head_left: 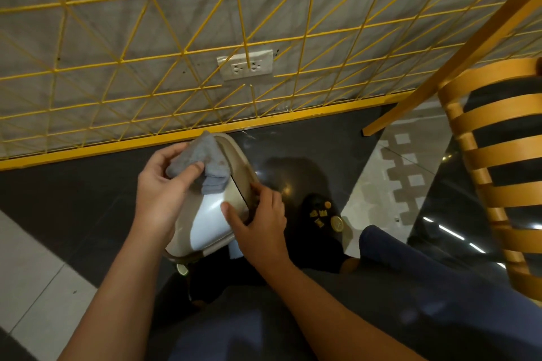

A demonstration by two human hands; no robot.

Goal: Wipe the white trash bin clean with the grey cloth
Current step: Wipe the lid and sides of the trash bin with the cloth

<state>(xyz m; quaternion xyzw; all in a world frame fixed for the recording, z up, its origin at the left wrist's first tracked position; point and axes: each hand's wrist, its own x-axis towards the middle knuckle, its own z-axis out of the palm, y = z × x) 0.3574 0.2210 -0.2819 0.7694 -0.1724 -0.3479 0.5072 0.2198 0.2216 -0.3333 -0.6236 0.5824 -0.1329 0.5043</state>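
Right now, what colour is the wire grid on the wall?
Yellow; the grid shows best in head view.

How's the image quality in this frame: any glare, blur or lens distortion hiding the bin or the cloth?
Head view: dim warm light; the wide-angle lens bows the yellow grid; small glare spots on the glossy dark floor and a sheen on the white trash bin; grey cloth, left hand and right hand slightly soft but readable.

Yellow grid (176,73) close behind bin (211,223), chair (492,173) on R; open floor (73,184) L.
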